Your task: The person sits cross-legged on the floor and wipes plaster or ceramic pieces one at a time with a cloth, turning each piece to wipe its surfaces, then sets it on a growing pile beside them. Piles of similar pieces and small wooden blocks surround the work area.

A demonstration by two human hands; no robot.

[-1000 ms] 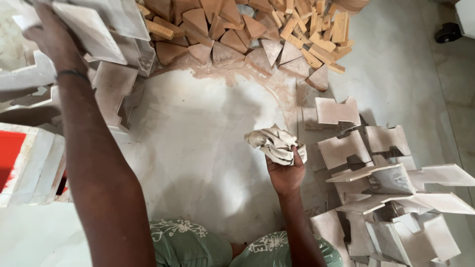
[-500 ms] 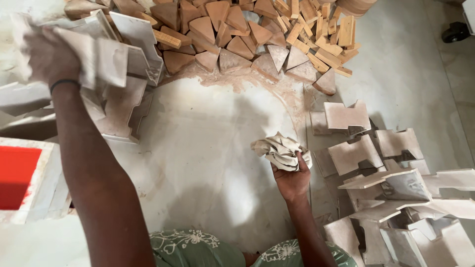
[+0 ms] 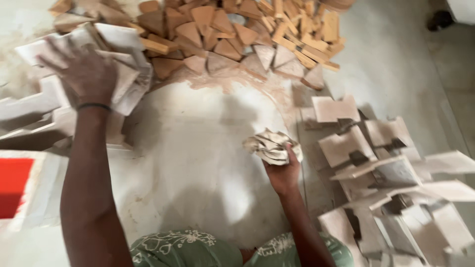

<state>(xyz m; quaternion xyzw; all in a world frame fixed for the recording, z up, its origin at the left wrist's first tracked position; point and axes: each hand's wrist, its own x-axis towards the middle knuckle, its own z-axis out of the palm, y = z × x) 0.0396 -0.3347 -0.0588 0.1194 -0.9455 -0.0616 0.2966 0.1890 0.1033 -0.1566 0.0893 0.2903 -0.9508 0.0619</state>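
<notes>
My left hand (image 3: 84,74) reaches out to the upper left and rests on a pile of pale flat tile pieces (image 3: 126,74); motion blur hides whether it grips one. A dark band circles that wrist. My right hand (image 3: 283,173) is near the middle of the floor, closed on a crumpled off-white rag (image 3: 271,146) held above the pale dusty floor (image 3: 198,148). At the bottom edge, my knees show in green patterned cloth (image 3: 183,249).
A heap of brown wedge-shaped and stick-like clay pieces (image 3: 237,34) lies at the top. Notched pale tiles (image 3: 376,163) lie scattered at the right. At the left edge stands a white tray with a red inside (image 3: 20,188). A dark object (image 3: 438,20) sits top right.
My left hand has come down from the top left corner onto the pile of pale tiles. My right hand has kept the rag nearly still. The view has shifted slightly.
</notes>
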